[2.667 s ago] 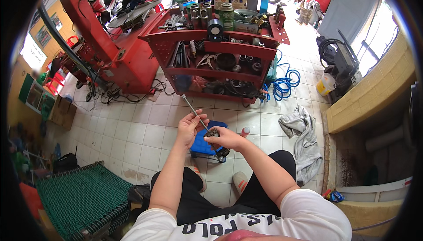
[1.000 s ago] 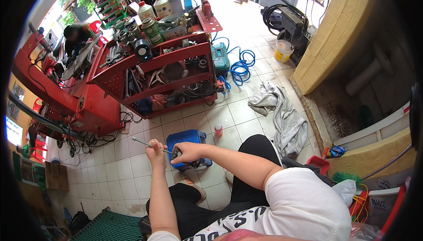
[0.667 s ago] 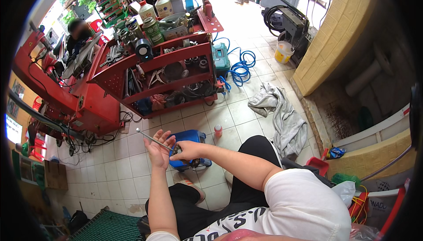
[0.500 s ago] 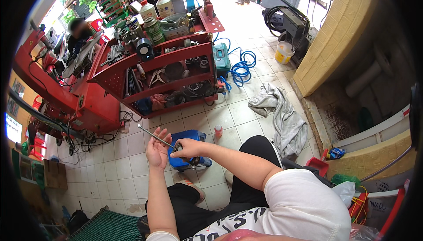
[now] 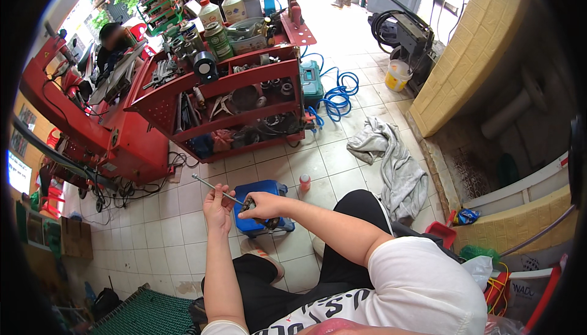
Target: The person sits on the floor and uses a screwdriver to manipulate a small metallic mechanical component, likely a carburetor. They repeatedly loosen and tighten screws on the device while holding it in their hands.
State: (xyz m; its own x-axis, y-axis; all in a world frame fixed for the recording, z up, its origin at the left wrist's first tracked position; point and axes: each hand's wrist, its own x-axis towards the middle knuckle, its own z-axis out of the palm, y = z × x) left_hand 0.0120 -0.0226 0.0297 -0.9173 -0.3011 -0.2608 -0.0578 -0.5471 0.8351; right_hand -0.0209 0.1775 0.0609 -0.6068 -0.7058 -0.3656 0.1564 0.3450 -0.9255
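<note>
Head view: my left hand (image 5: 217,212), half curled, pinches the rod (image 5: 204,182) at its fingertips; one end pokes out beyond them, the other meets the dark part (image 5: 265,222) gripped in my closed right hand (image 5: 261,204), over the blue stool (image 5: 260,187).

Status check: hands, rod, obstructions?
Left hand pinching long metal rod. Right hand gripping dark metal part at rod's right end. Blue-topped stand beyond hands in view; nothing visibly blocking.
</note>
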